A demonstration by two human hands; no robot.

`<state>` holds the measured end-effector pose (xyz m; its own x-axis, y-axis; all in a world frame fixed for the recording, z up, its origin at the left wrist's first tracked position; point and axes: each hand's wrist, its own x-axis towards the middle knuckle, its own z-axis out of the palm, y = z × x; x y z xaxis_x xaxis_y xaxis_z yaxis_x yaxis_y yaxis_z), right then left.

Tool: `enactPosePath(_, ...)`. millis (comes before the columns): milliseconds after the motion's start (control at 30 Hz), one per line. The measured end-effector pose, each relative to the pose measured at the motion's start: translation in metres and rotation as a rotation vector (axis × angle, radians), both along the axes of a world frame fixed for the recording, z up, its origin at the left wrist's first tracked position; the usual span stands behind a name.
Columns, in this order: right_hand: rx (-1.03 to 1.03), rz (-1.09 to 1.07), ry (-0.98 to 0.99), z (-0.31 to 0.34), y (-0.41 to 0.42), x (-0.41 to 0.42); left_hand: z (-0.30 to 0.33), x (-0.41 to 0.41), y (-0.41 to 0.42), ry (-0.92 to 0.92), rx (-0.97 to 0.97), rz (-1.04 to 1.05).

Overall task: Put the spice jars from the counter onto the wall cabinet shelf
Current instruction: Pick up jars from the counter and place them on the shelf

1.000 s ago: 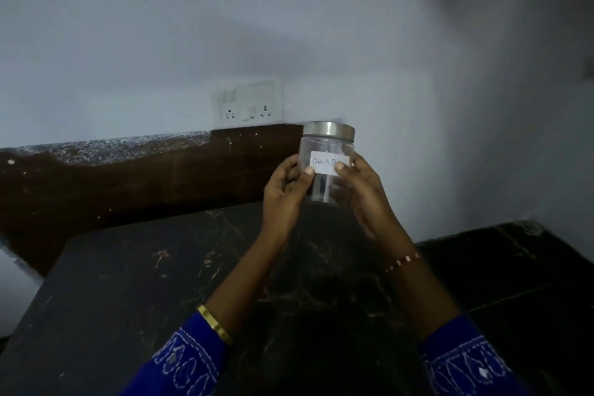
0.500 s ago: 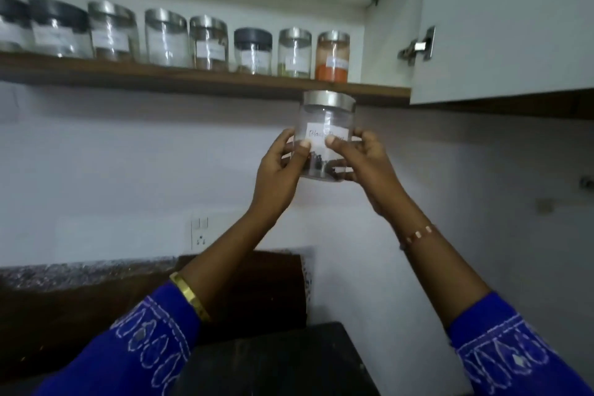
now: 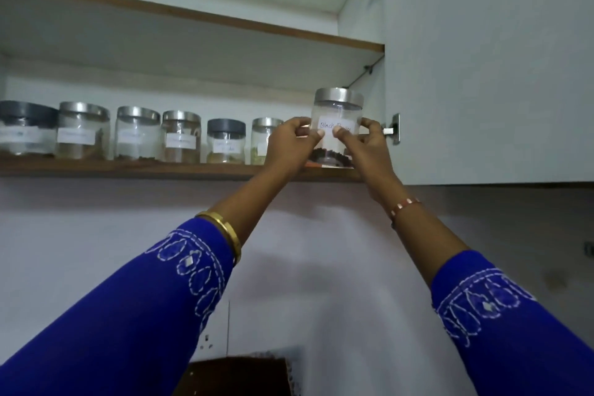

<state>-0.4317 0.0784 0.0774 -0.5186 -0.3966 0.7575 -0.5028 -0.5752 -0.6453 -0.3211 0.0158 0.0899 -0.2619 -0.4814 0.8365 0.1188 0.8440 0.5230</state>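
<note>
I grip the jar (image 3: 337, 125) between my left hand (image 3: 291, 145) and right hand (image 3: 366, 148): clear, steel lid, white handwritten label, dark grains at bottom, at the shelf's (image 3: 128, 170) right end.

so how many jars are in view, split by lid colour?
Silver lid, on shelf: 4
Dark grey lid, on shelf: 2
Silver lid, held by left hand and right hand: 1
Total: 7
</note>
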Motion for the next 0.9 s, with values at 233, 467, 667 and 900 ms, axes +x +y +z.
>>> enactPosePath(233,-0.012,-0.131,0.113,0.003,-0.024,-0.026,-0.001,-0.037,-0.033,-0.008,-0.03,-0.022)
enactPosePath(467,-0.006,-0.208,0.129,-0.001,-0.05,-0.057,0.003,-0.066,-0.058,-0.038,-0.035,-0.007)
enactPosePath(667,0.208,-0.428,0.218,0.009,-0.071,-0.088,0.01,-0.093,-0.073,-0.355,-0.103,0.028)
enactPosePath(900,0.358,-0.777,0.367,0.003,-0.085,-0.099,0.031,-0.112,-0.081,-0.635,-0.102,0.163)
